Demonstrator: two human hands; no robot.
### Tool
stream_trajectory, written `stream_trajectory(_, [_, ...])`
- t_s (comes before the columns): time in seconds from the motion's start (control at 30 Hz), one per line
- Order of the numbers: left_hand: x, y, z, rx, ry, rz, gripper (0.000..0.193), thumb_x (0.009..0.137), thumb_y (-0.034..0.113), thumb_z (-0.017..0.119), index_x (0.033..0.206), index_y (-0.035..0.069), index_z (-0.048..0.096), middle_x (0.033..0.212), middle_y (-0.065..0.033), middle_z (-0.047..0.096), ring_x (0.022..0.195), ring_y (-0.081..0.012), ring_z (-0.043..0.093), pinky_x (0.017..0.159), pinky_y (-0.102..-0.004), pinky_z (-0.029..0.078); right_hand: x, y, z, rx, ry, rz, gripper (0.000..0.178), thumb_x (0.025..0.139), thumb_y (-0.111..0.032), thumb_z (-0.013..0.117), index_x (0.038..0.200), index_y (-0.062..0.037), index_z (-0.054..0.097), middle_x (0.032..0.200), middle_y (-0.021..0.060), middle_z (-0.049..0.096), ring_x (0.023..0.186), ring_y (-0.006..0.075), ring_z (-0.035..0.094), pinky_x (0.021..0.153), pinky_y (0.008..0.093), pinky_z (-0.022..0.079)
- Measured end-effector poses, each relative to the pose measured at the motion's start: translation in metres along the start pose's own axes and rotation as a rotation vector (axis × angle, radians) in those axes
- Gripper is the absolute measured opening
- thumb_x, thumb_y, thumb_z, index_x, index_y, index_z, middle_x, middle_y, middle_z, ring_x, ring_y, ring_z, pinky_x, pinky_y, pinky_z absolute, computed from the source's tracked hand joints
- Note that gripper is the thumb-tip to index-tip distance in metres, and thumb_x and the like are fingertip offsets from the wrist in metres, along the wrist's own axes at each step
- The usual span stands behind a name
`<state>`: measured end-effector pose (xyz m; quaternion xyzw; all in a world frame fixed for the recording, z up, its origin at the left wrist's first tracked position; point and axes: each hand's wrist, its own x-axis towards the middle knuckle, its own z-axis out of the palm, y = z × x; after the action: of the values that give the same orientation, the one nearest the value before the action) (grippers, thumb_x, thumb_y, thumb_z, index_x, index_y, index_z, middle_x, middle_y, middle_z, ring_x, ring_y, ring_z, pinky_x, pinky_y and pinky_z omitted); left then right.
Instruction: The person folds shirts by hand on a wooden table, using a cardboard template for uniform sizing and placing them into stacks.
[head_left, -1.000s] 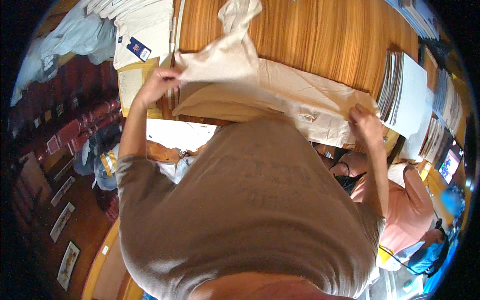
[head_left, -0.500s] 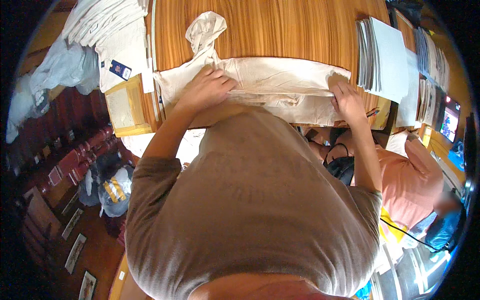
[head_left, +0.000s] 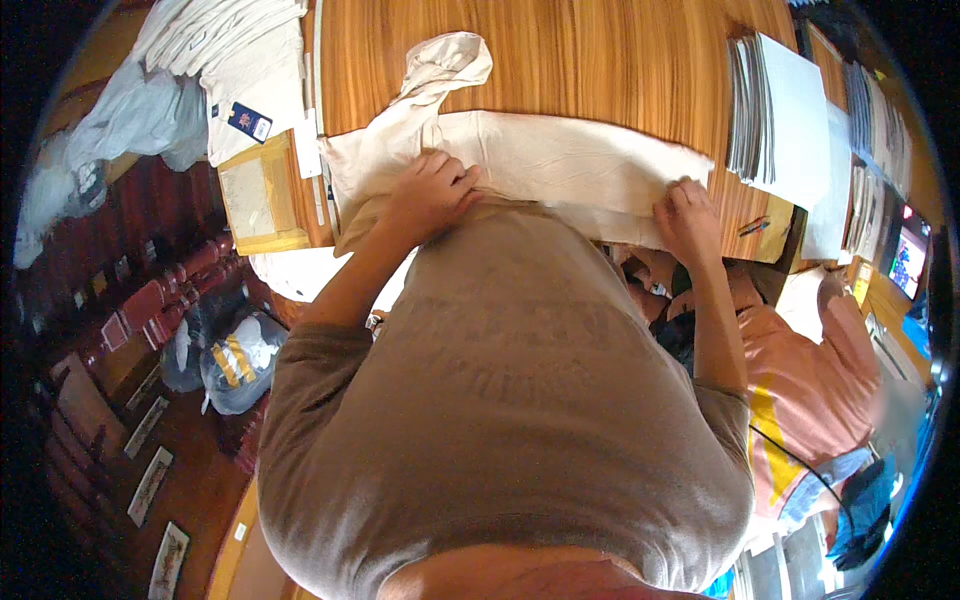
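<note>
Cream cotton garment [head_left: 560, 165] looks soft, light; left hand [head_left: 430, 190] and right hand [head_left: 685, 215] press flat on it atop wooden worktop [head_left: 560, 60]; best gripped at hems

I am counting one cream garment [head_left: 560, 160], one pile of folded cloth [head_left: 230, 50], two paper stacks [head_left: 775, 120] lying on the tabletop [head_left: 600, 60].

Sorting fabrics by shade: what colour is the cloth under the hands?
Plain cream, no pattern; the cloth shows best in the head view.
</note>
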<state>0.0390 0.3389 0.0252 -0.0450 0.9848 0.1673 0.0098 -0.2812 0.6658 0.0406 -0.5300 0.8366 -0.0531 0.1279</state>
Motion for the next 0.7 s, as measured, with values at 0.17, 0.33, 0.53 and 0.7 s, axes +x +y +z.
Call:
stream_trajectory(0.17, [-0.015, 0.006, -0.011, -0.192, 0.110, -0.002, 0.045, 0.089, 0.031, 0.079, 0.127, 0.008, 0.069, 0.115, -0.0121, 0.064, 0.114, -0.0350, 0.060, 0.103, -0.0479, 0.049, 0.060, -0.040, -0.038, -0.161, 0.161, -0.004, 0.019, 0.091, -0.025, 0.074, 0.095, -0.0058, 0.071, 0.096, 0.0105, 0.071, 0.095, 0.0328, 0.068, 0.081, 0.0455, 0.057])
stream_trajectory(0.33, [-0.027, -0.021, -0.038, -0.394, 0.551, -0.180, 0.062, 0.081, 0.014, 0.086, 0.138, 0.006, 0.063, 0.133, -0.0168, 0.061, 0.126, -0.0339, 0.057, 0.107, -0.0444, 0.047, 0.202, -0.130, -0.029, 0.164, 0.319, -0.517, 0.040, 0.085, -0.017, 0.079, 0.122, -0.0059, 0.068, 0.128, 0.0132, 0.068, 0.122, 0.0367, 0.062, 0.104, 0.0465, 0.051])
stream_trajectory(0.53, [-0.034, -0.064, -0.060, -0.722, 0.662, -0.388, 0.093, 0.080, 0.018, 0.090, 0.159, 0.006, 0.042, 0.163, -0.0166, 0.043, 0.149, -0.0319, 0.043, 0.122, -0.0468, 0.036, 0.281, -0.159, -0.001, 0.019, 0.137, -0.876, 0.038, 0.089, -0.022, 0.077, 0.120, -0.0020, 0.067, 0.125, 0.0145, 0.068, 0.122, 0.0381, 0.061, 0.107, 0.0486, 0.049])
stream_trajectory(0.7, [-0.033, -0.067, -0.082, -0.731, 0.152, -0.178, 0.113, 0.067, 0.027, 0.098, 0.161, 0.006, 0.038, 0.163, -0.0151, 0.045, 0.149, -0.0312, 0.046, 0.122, -0.0432, 0.038, 0.170, -0.215, -0.155, 0.429, -0.551, -0.584, 0.028, 0.098, -0.024, 0.074, 0.108, 0.0015, 0.068, 0.092, 0.0131, 0.071, 0.087, 0.0278, 0.071, 0.081, 0.0387, 0.057])
